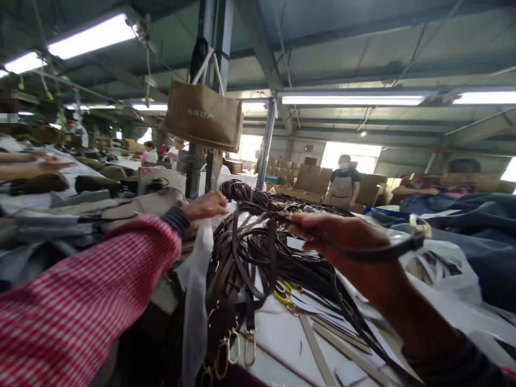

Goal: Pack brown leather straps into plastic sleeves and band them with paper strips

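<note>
A narrow dark brown leather strap is gripped in the curled fingers of the right hand; the left hand is pressed to a white plastic bag, grip untellable, a tangled heap of dark leather straps lying between both hands' fingers on a white counter.

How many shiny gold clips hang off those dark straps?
4. Oval gold metal clips hang below the dark brown leather straps, left to right. More may be hidden in the tangle.

L sleeve red/white check, dark ribbed cuff; R cuff dark.
</note>
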### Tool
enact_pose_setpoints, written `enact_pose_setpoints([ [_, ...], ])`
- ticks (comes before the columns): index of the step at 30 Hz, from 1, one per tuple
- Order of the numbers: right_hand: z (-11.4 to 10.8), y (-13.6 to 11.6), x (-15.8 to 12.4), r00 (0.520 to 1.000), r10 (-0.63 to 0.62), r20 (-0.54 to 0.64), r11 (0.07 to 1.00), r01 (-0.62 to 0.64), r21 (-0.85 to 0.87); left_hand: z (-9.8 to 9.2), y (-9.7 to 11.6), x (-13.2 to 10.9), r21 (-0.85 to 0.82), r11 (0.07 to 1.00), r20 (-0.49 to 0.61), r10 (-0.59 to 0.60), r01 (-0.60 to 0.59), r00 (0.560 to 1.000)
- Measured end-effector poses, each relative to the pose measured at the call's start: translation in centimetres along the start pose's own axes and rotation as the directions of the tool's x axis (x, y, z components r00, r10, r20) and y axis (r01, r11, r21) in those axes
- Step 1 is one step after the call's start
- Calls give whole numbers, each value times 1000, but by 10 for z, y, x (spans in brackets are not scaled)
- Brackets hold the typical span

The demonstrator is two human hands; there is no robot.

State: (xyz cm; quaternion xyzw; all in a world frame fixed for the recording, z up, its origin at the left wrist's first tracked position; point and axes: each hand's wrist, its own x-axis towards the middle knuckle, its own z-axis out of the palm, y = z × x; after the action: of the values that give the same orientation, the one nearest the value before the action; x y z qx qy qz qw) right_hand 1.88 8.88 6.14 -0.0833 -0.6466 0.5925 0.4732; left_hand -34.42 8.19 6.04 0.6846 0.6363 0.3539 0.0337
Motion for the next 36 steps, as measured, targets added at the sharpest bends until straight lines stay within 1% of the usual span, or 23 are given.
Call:
enact_pose_setpoints([
  [2,1,23,-1,979,176,107,984,-171,-58,36,-14,-49,-41,998,41,-45,47,998],
  [4,2,51,-2,946,293,137,948,-268,-174,76,-22,-93,-93,993,76,-71,78,995],
  [5,2,63,-2,943,309,123,931,-274,-241,94,-24,-111,-118,989,66,-77,85,995],
  [6,1,73,0,946,308,97,914,-266,-307,110,-26,-124,-141,985,27,-93,96,995],
  [7,-1,80,3,956,286,58,901,-248,-356,122,-27,-133,-167,980,-5,-114,111,993],
  [9,-6,83,13,980,189,-67,896,-200,-396,134,-30,-139,-235,961,-48,-161,145,986],
  [10,-9,80,20,980,133,-150,904,-182,-387,134,-32,-138,-278,947,-53,-183,162,982],
  [11,-12,75,27,965,92,-246,917,-178,-357,133,-33,-135,-324,929,-49,-204,178,978],
  [12,-14,69,34,935,82,-344,935,-192,-299,130,-34,-133,-371,909,-40,-221,191,974],
  [13,-15,64,40,897,115,-426,952,-222,-211,126,-35,-130,-416,887,-28,-234,201,972],
  [14,-14,61,43,858,180,-482,959,-262,-108,123,-35,-129,-456,865,-16,-243,209,970],
  [15,-12,60,45,825,262,-500,952,-305,-5,121,-34,-129,-491,844,-5,-250,216,968],
  [17,-1,65,41,789,421,-449,905,-400,146,120,-32,-131,-545,807,9,-266,228,964],
  [19,17,80,32,779,541,-317,841,-494,221,122,-29,-136,-588,770,12,-297,247,955],
  [21,39,96,22,773,616,-153,777,-564,279,122,-25,-143,-634,724,5,-349,272,937],
  [23,62,110,19,771,637,-25,734,-596,324,118,-19,-153,-681,671,-11,-408,292,913],
  [24,72,115,20,773,635,4,727,-599,337,114,-14,-158,-701,649,-23,-435,296,900],
  [26,86,121,26,777,629,11,721,-589,364,104,-5,-171,-730,614,-47,-483,300,875],
  [28,93,124,31,789,615,2,727,-567,387,94,3,-186,-746,589,-37,-503,311,863],
  [30,93,127,32,828,560,23,782,-537,317,89,8,-203,-751,571,17,-486,332,874],
  [32,91,129,26,867,489,90,860,-497,115,90,7,-220,-743,575,75,-437,343,896],
  [34,90,127,15,882,443,163,896,-437,-71,97,2,-236,-737,583,94,-412,342,906],
  [36,91,118,5,892,412,188,911,-397,-115,105,-1,-252,-745,570,98,-418,345,903],
])
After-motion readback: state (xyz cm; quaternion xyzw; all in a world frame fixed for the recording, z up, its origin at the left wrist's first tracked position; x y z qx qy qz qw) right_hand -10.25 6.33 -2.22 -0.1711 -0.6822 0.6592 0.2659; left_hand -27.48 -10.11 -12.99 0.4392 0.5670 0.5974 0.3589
